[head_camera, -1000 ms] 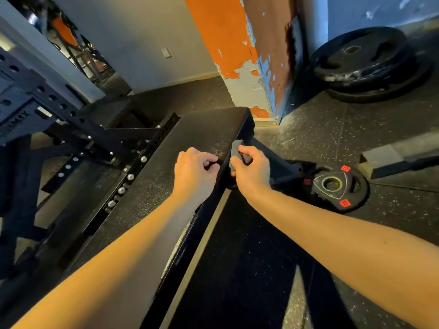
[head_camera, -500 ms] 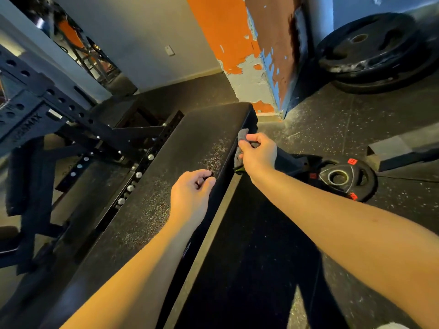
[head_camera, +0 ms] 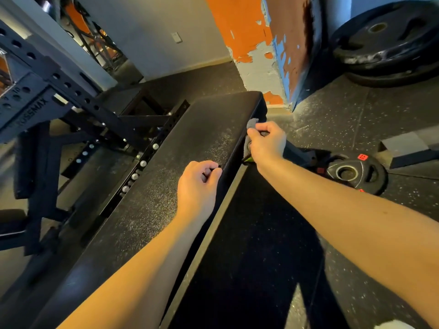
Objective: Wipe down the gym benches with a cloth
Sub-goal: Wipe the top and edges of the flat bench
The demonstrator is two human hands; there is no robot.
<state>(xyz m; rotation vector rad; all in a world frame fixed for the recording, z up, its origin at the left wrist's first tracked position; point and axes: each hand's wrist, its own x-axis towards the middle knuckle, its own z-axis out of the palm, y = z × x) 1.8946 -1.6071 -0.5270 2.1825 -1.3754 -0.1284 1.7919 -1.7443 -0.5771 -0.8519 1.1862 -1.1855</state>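
- My left hand (head_camera: 198, 184) rests on the bench (head_camera: 154, 198) pad at its right edge, about midway along. The fingers are curled in together and I see nothing held in them.
- My right hand (head_camera: 267, 143) is further along the same edge, near the far right corner. The fingers are clamped around the grey cloth (head_camera: 252, 123).
- The cloth sits bunched against the side face of the pad, a bit of it poking up above my knuckles.
- On the floor right of the bench lies a small weight plate (head_camera: 356, 173) with red tabs.
- Left of the bench stands a black rack (head_camera: 47, 96).
- Beyond the bench's far end rises a peeling orange pillar (head_camera: 251, 43), with large black plates (head_camera: 384, 39) stacked to its right.
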